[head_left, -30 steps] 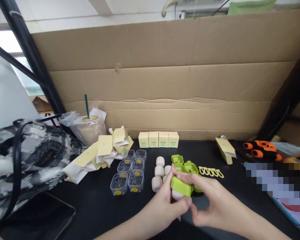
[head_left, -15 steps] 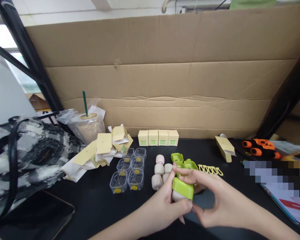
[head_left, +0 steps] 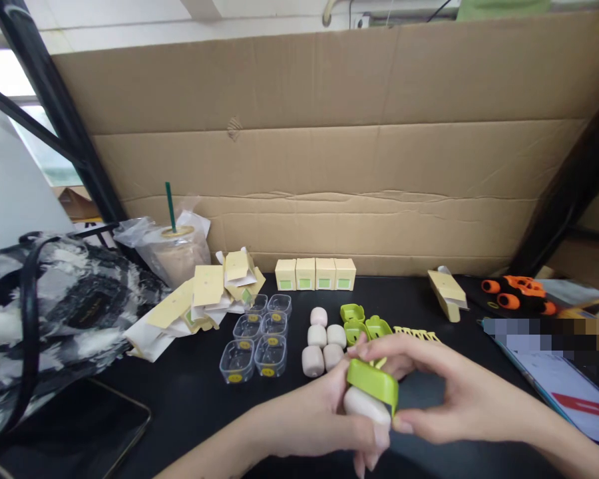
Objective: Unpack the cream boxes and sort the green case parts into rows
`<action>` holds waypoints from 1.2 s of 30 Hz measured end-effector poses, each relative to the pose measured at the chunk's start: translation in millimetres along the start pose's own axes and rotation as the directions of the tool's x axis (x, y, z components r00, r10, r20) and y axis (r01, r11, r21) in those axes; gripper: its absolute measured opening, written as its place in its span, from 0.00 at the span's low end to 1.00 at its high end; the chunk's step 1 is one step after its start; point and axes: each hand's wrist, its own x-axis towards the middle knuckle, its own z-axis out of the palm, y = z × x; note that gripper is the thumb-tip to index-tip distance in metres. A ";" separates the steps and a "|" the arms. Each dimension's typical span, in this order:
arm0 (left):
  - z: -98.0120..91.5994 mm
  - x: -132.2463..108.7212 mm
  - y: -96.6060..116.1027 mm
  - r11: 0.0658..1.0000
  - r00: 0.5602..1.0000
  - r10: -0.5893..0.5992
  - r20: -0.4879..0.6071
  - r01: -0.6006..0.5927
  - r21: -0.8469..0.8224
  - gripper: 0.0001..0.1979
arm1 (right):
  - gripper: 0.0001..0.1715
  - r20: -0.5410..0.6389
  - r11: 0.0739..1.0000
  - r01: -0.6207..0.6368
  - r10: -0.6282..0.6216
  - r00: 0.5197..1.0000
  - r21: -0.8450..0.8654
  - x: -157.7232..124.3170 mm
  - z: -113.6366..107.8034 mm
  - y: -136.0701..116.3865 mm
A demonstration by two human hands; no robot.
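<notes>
My left hand (head_left: 324, 419) is closed around a pale pink rounded piece (head_left: 364, 406) near the table's front edge. My right hand (head_left: 444, 392) pinches a lime green cover (head_left: 373, 382) that sits on top of that pink piece. Both hands meet over the black table (head_left: 190, 406). Just behind them lie several more pink pieces (head_left: 321, 346) and a few green covers (head_left: 362, 322). A strip of yellow loops (head_left: 416, 331) shows partly behind my right hand.
Clear plastic cups (head_left: 259, 339) stand left of the pink pieces. Small yellow boxes (head_left: 315, 273) line the cardboard wall (head_left: 329, 166). Flat yellow cartons (head_left: 204, 296), an iced drink (head_left: 177, 253), a patterned bag (head_left: 44, 313) and a phone (head_left: 70, 432) are left. Orange scissors (head_left: 519, 296) lie right.
Both hands have drawn nearer to me and a little right with the pink piece and green cover. The cover now sits tilted over the pink piece.
</notes>
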 end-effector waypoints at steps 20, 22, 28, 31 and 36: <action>-105.0 71.7 53.1 0.616 0.936 0.221 -0.273 0.083 0.783 0.11 | 0.19 -0.492 0.902 0.066 0.170 0.854 0.426 12.3 -14.9 6.6; -111.2 76.5 49.5 0.567 0.955 0.170 -0.244 0.108 0.816 0.09 | 0.19 -0.477 0.898 0.063 0.170 0.862 0.435 13.5 -13.0 6.2; -118.9 76.6 44.2 0.480 0.979 0.060 -0.195 0.142 0.866 0.12 | 0.21 -0.447 0.875 0.067 0.178 0.877 0.480 13.1 -10.9 6.6; -120.9 77.0 45.1 0.444 0.981 0.018 -0.192 0.164 0.881 0.16 | 0.20 -0.454 0.867 0.083 0.173 0.874 0.491 13.3 -10.2 6.6; -115.8 77.6 45.7 0.397 0.982 -0.052 -0.179 0.185 0.899 0.12 | 0.18 -0.452 0.868 0.101 0.151 0.879 0.487 14.9 -9.3 5.6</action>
